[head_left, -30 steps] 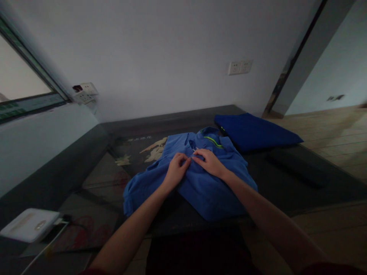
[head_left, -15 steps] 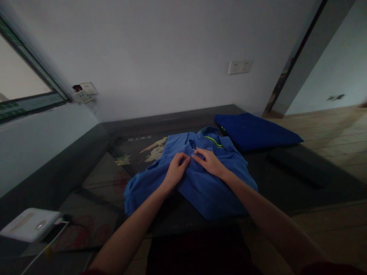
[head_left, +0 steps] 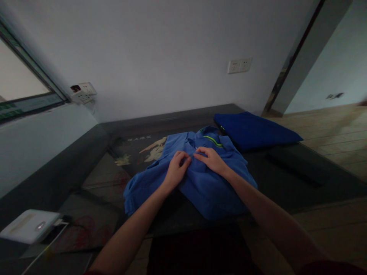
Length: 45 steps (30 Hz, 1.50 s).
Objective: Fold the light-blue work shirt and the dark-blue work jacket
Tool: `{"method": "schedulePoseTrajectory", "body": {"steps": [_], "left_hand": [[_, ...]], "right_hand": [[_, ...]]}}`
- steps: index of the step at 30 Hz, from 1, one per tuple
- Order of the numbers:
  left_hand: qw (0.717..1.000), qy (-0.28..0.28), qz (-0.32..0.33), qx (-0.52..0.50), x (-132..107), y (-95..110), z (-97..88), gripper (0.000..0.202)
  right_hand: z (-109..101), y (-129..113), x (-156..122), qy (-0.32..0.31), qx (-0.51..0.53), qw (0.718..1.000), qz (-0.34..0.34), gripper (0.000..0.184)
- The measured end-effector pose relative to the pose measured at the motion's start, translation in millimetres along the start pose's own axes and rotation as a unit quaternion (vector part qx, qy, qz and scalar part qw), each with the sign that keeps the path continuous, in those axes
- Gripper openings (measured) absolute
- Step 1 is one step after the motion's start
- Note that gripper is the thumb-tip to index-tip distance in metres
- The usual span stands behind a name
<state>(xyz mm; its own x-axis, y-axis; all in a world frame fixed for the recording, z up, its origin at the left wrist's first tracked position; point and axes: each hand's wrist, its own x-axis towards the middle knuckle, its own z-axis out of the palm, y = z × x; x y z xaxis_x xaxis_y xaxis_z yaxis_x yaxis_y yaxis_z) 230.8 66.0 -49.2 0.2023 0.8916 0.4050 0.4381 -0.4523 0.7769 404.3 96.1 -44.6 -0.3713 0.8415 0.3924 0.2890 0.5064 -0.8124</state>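
Note:
A blue shirt with a yellow-green stripe at the collar lies spread on a dark table. My left hand rests on the shirt's chest, fingers curled and pinching the fabric by the placket. My right hand lies just right of it, fingertips pressed together on the same placket below the collar. The two hands almost touch.
A folded dark blue garment lies at the table's far right. A dark flat object sits right of the shirt. A white device with a cable is at the near left. Wall sockets are behind; wooden floor lies to the right.
Both hands stay on the placket with only slight finger shifts; the shirt has not moved.

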Motion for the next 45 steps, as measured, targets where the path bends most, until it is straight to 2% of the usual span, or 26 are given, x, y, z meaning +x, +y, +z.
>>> {"method": "schedulePoseTrajectory", "body": {"steps": [7, 11, 18, 22, 29, 32, 34, 38, 45], "left_hand": [[1.000, 0.003, 0.012, 0.028, -0.1, 5.2, -1.4, 0.012], [0.998, 0.013, 0.030, 0.045, -0.5, 7.3, -1.9, 0.010], [0.996, 0.034, 0.028, 0.072, -4.0, 5.6, 2.1, 0.009], [0.997, 0.035, 0.022, 0.072, -4.2, 3.4, 3.4, 0.009], [0.999, 0.011, 0.050, 0.017, -3.7, 7.0, 1.0, 0.012], [0.999, 0.025, 0.013, -0.041, -3.3, 3.1, 2.6, 0.010], [0.994, 0.035, -0.022, -0.102, -1.8, -1.0, 3.6, 0.016], [0.977, 0.001, -0.079, -0.198, 1.8, -6.3, 3.9, 0.027], [0.972, -0.020, -0.100, -0.212, 2.1, -4.1, 2.6, 0.032]], "right_hand": [[5.9, -5.8, -4.2, 0.060, -0.061, 0.996, -0.031, 0.017], [10.4, -5.8, -8.1, 0.093, -0.139, 0.982, -0.086, 0.014], [17.6, -5.5, -13.4, 0.061, -0.203, 0.966, -0.149, 0.015], [20.5, -5.1, -14.1, 0.050, -0.198, 0.968, -0.142, 0.018], [17.2, 0.3, -10.3, 0.101, -0.180, 0.975, -0.081, 0.019], [15.1, 0.2, -9.5, 0.095, -0.179, 0.976, -0.081, 0.019], [14.8, -1.1, -10.0, 0.087, -0.178, 0.977, -0.086, 0.019], [15.0, -3.4, -11.4, 0.079, -0.166, 0.979, -0.087, 0.019], [15.0, -3.4, -11.2, 0.077, -0.148, 0.982, -0.087, 0.020]]}}
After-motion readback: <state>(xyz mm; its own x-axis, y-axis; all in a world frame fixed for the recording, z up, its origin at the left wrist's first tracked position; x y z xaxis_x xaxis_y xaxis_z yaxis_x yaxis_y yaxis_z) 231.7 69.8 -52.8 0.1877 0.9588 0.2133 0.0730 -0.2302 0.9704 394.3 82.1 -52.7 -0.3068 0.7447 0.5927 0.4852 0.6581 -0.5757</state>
